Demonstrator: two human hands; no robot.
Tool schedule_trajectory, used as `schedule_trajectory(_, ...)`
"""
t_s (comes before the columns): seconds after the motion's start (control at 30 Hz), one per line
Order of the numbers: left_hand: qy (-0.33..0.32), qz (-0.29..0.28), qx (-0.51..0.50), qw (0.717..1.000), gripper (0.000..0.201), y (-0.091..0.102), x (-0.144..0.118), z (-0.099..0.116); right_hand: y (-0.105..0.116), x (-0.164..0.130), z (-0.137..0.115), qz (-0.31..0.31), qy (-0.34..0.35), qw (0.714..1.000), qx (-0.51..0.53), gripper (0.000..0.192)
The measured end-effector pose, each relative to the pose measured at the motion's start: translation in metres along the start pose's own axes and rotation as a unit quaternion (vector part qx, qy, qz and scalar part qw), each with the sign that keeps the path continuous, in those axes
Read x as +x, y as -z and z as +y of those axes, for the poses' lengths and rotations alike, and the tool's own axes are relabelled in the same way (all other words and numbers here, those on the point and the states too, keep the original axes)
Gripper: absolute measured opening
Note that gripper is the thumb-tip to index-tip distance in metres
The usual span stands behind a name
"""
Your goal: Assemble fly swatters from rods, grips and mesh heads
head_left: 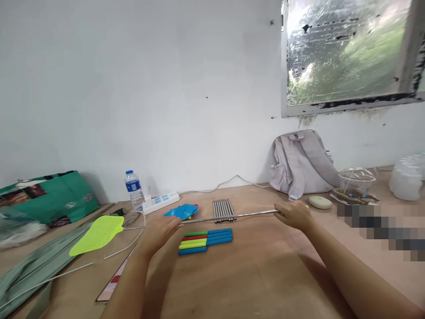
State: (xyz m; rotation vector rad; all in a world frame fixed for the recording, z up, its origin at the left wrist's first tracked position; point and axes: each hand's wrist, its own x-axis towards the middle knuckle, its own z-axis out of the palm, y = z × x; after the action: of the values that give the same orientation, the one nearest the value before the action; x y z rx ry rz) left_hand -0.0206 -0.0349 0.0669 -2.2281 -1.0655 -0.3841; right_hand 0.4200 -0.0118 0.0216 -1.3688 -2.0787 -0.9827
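Stretched between both hands, a thin silver metal rod (pixel 229 216) runs nearly level above the wooden table (pixel 265 274). The right hand (pixel 294 214) closes its fingers around the rod's right end, where a bit of yellow-green shows just beyond the knuckles. The left hand (pixel 161 230) meets the rod's left end with its fingertips, though whether they pinch it or only touch it cannot be told.

Directly behind the rod lies a tight row of short silver metal tubes (pixel 224 209), laid side by side; their exact number is too blurred to count. In front of the rod, between the two forearms, sits a bundle of coloured plastic handle grips (pixel 206 240) stacked in about five rows: green, red, yellow-green and blue.

To the left of the left hand rests one neon yellow-green fly swatter head (pixel 98 233) on a wire shaft, with a small heap of blue swatter heads (pixel 182 211) beyond the fingertips. One clear water bottle with a blue cap (pixel 133 189) stands beside a white power strip (pixel 161 201). One pale grey backpack (pixel 300 164) leans against the wall, well behind the right hand.
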Motion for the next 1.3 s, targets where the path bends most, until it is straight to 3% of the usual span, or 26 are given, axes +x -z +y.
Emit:
schedule_trajectory(0.07,0.015,-0.023,-0.017,0.999,0.035,0.003,-0.004,-0.006,-0.001,-0.003,0.006,0.02,0.01,1.0,-0.004,0.027)
schedule_trajectory(0.2,0.032,-0.008,-0.04,0.999,0.037,0.002,-0.009,-0.012,-0.004,-0.008,0.018,0.031,0.024,0.999,-0.011,0.029)
schedule_trajectory(0.5,0.019,0.011,-0.105,0.994,0.033,-0.005,-0.004,-0.007,-0.002,-0.02,0.041,-0.036,0.034,0.999,0.001,0.026)
schedule_trajectory(0.67,0.013,-0.015,-0.102,0.995,0.032,-0.003,-0.007,-0.007,-0.005,-0.026,0.039,-0.048,0.058,0.997,0.014,0.024)
schedule_trajectory(0.77,0.029,-0.023,-0.082,0.996,0.031,-0.01,-0.007,-0.008,-0.008,-0.026,0.028,-0.073,0.033,0.997,0.023,0.023)
schedule_trajectory(0.87,0.081,0.018,-0.038,0.996,0.028,-0.019,-0.001,-0.004,-0.013,-0.023,0.015,-0.093,-0.023,0.995,0.035,0.022)
schedule_trajectory(0.97,0.132,0.125,0.014,0.983,0.023,-0.022,0.005,0.004,-0.019,-0.02,0.009,-0.099,-0.065,0.992,0.044,0.023)
schedule_trajectory(1.07,0.248,0.268,0.04,0.93,0.033,-0.02,0.003,0.005,-0.022,-0.021,0.015,-0.092,-0.08,0.991,0.052,0.025)
schedule_trajectory(1.13,0.359,0.39,0.021,0.848,0.046,-0.019,-0.002,-0.002,-0.024,-0.025,0.023,-0.082,-0.086,0.991,0.054,0.025)
schedule_trajectory(1.2,0.432,0.493,-0.058,0.753,0.052,-0.019,-0.009,-0.015,-0.025,-0.03,0.033,-0.072,-0.093,0.992,0.054,0.025)
schedule_trajectory(1.23,0.446,0.517,-0.118,0.721,0.048,-0.02,-0.013,-0.023,-0.025,-0.033,0.039,-0.069,-0.098,0.991,0.053,0.024)
schedule_trajectory(1.27,0.442,0.502,-0.185,0.72,0.038,-0.02,-0.017,-0.031,-0.026,-0.035,0.043,-0.067,-0.102,0.991,0.053,0.024)
schedule_trajectory(1.3,0.428,0.463,-0.244,0.737,0.029,-0.02,-0.021,-0.038,-0.026,-0.037,0.047,-0.066,-0.104,0.991,0.056,0.024)
